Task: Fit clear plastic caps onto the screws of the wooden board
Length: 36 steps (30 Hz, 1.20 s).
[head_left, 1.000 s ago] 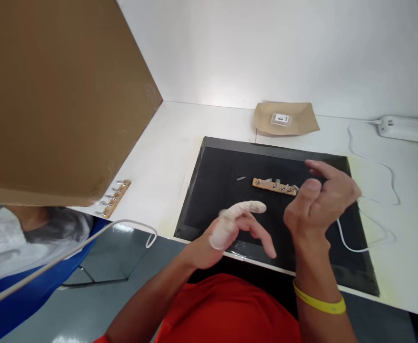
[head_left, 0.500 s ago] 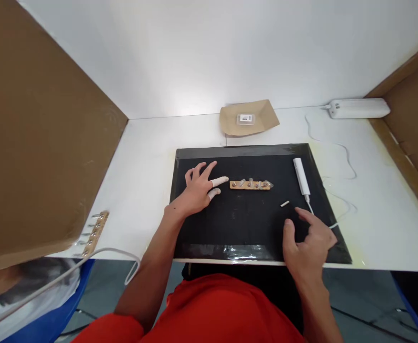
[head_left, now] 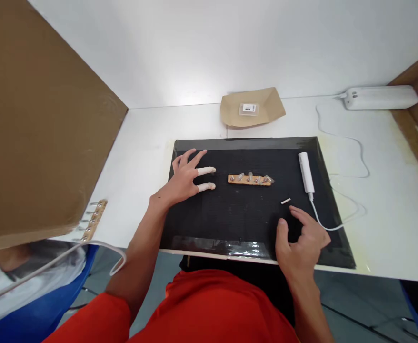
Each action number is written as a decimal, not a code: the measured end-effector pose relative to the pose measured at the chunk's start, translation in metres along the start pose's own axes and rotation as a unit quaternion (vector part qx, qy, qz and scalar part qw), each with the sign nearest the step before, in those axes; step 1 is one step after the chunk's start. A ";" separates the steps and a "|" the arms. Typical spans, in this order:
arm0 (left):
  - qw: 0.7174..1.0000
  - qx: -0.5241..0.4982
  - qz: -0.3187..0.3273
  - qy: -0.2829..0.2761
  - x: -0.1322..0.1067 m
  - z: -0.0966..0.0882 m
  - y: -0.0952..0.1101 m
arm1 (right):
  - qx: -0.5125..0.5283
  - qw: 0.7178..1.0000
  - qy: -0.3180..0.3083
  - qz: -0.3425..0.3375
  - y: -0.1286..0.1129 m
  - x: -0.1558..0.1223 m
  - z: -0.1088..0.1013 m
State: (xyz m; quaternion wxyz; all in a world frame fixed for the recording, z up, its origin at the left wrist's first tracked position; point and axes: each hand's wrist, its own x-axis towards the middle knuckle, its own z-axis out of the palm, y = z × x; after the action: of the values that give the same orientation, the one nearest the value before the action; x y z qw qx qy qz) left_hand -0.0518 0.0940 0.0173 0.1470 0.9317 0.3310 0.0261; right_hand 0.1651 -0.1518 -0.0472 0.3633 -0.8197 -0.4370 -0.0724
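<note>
My left hand [head_left: 185, 181] is spread over the left part of the black mat [head_left: 230, 214], with white covers on the thumb and index finger and nothing held. To its right lies a small wooden strip [head_left: 235, 179] bearing several metal screws and clear plastic pieces; a gap separates it from my fingers. Palm turned inward, my right hand [head_left: 300, 240] rests near the mat's front right, thumb and index finger apart, the other fingers curled. Just beyond its index fingertip is a short white stick [head_left: 285, 201]. A white cylindrical device [head_left: 306, 173] with a cable lies farther back.
A brown paper tray [head_left: 266, 102] at the back holds a small clear box [head_left: 249, 109]. A white power bank-like block [head_left: 382, 97] is at back right. Another screw strip [head_left: 95, 220] and a white cable [head_left: 118, 257] are at left. Cardboard walls [head_left: 52, 133] flank the table.
My left hand has drawn back leftward from the wooden strip, its thumb and index finger spreading farther apart. My right hand stays near the white stick. The view has shifted slightly.
</note>
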 end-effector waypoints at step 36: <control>0.985 -0.100 -0.141 0.020 0.028 0.004 -0.009 | 0.079 0.990 -0.084 -0.085 0.003 0.003 -0.010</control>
State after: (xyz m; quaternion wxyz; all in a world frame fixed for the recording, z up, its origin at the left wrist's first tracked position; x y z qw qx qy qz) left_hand -0.0348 0.1169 0.0100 0.2354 0.8557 0.4574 0.0564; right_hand 0.1712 -0.1570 -0.0404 0.3814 -0.7514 -0.5385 0.0006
